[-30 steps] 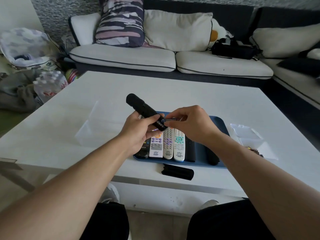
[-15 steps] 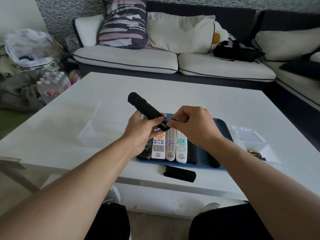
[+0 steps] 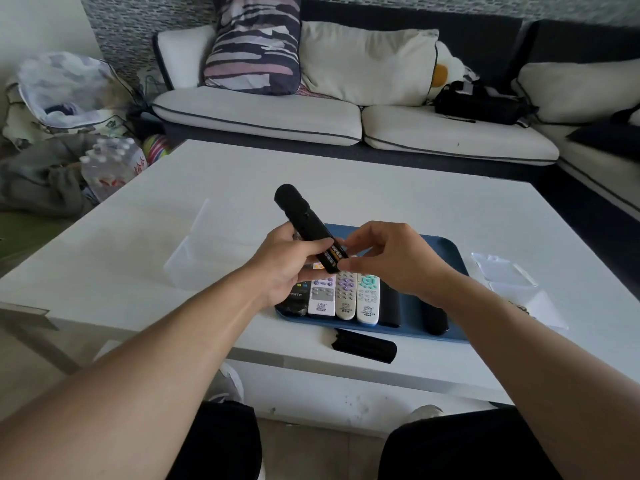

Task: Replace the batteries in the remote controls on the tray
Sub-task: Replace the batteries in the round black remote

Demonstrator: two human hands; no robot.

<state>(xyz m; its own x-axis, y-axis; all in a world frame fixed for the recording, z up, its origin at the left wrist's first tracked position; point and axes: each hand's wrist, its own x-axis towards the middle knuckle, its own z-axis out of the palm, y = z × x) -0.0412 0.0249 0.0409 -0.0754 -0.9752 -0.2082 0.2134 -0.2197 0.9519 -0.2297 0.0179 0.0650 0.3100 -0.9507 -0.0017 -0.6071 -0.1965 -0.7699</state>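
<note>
Battery goes into the remote

The right hand [image 3: 398, 261], earlier pinching a battery [image 3: 336, 253] beside the black remote [image 3: 308, 226], now presses it into the open compartment at centre frame.

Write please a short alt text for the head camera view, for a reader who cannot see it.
A person's left hand holds a black remote above a blue tray of remotes, while the right hand pinches a battery at its open end.
</note>
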